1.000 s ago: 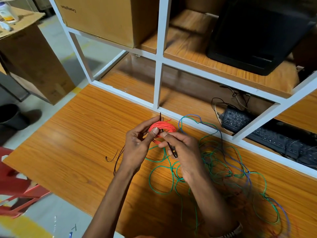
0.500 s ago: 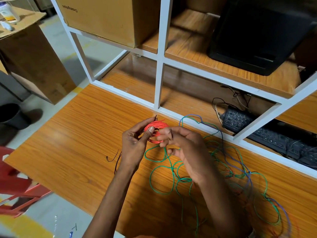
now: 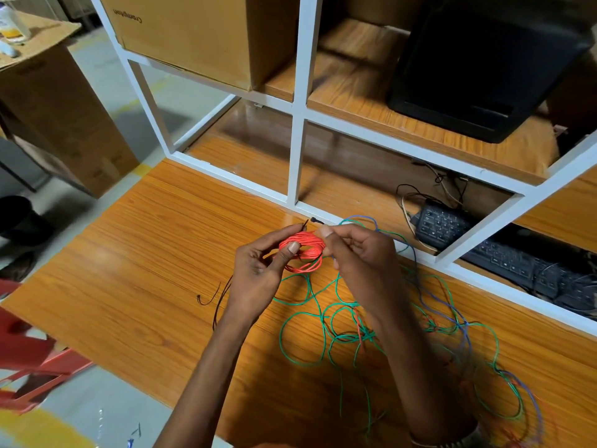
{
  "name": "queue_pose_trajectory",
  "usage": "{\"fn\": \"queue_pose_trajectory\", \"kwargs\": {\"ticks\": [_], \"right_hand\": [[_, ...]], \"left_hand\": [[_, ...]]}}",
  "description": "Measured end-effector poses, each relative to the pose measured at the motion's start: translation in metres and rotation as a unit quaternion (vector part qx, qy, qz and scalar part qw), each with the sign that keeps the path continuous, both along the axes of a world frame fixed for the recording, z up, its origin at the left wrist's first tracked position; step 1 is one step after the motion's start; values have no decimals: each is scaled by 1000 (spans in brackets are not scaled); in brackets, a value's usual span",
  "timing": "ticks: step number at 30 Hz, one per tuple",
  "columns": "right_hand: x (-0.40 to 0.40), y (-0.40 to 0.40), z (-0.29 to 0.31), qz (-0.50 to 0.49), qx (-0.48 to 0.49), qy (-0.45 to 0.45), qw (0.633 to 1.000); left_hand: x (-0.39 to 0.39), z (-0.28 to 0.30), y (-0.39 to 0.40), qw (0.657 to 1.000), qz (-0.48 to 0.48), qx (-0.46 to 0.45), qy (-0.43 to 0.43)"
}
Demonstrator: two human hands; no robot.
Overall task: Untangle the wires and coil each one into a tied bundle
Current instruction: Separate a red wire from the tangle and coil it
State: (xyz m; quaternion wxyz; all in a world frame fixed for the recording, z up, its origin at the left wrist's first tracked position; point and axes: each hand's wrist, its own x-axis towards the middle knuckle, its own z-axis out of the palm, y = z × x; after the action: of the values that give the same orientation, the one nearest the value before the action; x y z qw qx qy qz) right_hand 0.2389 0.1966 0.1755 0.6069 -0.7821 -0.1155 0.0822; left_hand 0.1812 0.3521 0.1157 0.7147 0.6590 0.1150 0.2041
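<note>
- Two hands met above the far middle of the wooden table, both on a small coil of red wire.
- Left hand gripped the coil from the left, its thumb pressed across the front of the loops and its fingers curled behind them.
- Right hand pinched the right side of the coil between thumb and forefinger, the other fingers curled below.
- A thin black tie stuck out above the coil, one end by the left fingertips and a small dark tip just beyond the right thumb; how it wrapped the coil could not be told.
- More thin black strand trailed on the table just left of the left wrist.
- Loose green wire lay in tangled loops on the table beneath and to the right of the forearms, mixed with a blue-purple wire that ran toward the far right.
- A white shelf frame stood at the far edge of the table.
- A black keyboard lay in the lower right bay, and a cardboard box sat on the upper left shelf.
- A red chair stood on the floor at the near left.
</note>
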Motion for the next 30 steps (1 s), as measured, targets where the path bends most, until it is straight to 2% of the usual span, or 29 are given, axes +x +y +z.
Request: {"fn": "queue_pose_trajectory", "kwargs": {"ticks": [4,9,30], "right_hand": [[0,1,0,-12,49,102,994],[0,2,6,-12,84,174,981],[-2,6,4,-37,52,127,990]], "left_hand": [[-1,6,-3,1000,-20,18,-10],[-1,7,-3,1000,-20,19,-13],[-2,7,-5,998,-40,43,-11]]}}
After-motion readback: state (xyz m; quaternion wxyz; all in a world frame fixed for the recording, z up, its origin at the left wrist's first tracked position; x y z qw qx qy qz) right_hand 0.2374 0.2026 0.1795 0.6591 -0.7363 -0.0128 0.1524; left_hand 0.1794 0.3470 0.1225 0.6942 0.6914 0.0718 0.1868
